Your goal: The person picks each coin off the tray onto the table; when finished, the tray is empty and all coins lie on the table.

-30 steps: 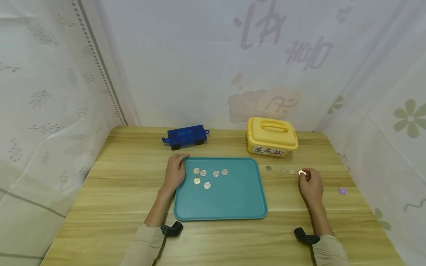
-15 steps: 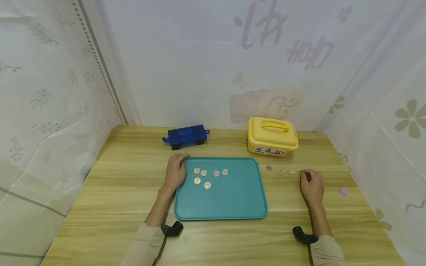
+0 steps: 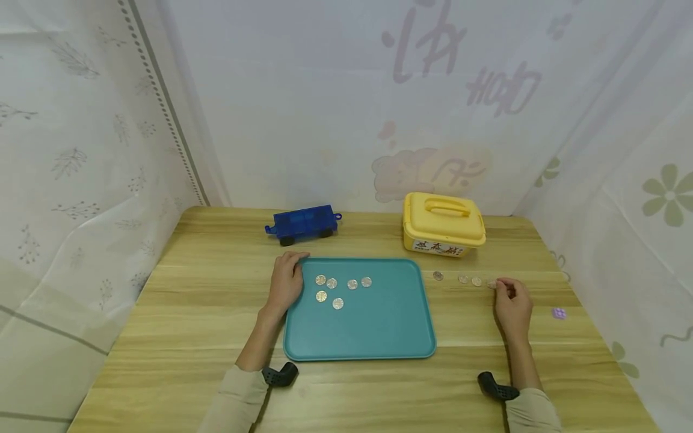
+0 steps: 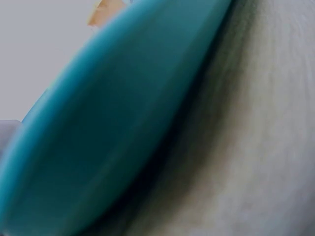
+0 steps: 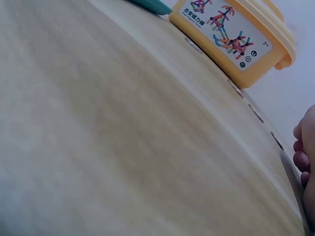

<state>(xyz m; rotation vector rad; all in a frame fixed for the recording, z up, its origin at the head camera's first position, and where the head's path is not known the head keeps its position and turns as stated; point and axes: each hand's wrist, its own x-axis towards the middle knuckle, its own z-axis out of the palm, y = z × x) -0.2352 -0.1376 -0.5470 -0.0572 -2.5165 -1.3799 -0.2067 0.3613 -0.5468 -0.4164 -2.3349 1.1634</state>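
In the head view my left hand (image 3: 286,279) rests at the upper left corner of a teal tray (image 3: 373,331), one finger reaching along its far edge. Several coins (image 3: 338,304) lie in the tray's upper left part. To the tray's right, more coins (image 3: 476,281) lie in a row on the table. Beside the rightmost coin (image 3: 491,284) is my right hand (image 3: 513,304), its fingers loosely bent. The right wrist view shows that coin (image 5: 277,140) flat on the table, apart from the visible fingers (image 5: 301,160). The left wrist view shows the tray's side (image 4: 113,113) close up.
Behind the row of coins stands a yellow lidded box (image 3: 444,222) with a handle. A blue toy wagon (image 3: 304,224) sits behind the tray. A small purple piece (image 3: 559,313) lies right of my right hand. White printed cloth (image 3: 303,120) surrounds the wooden table (image 3: 189,337).
The coin that my right hand held tilted up now lies at the right end of the row. My right hand has moved slightly right, off it. The left hand stays at the tray.
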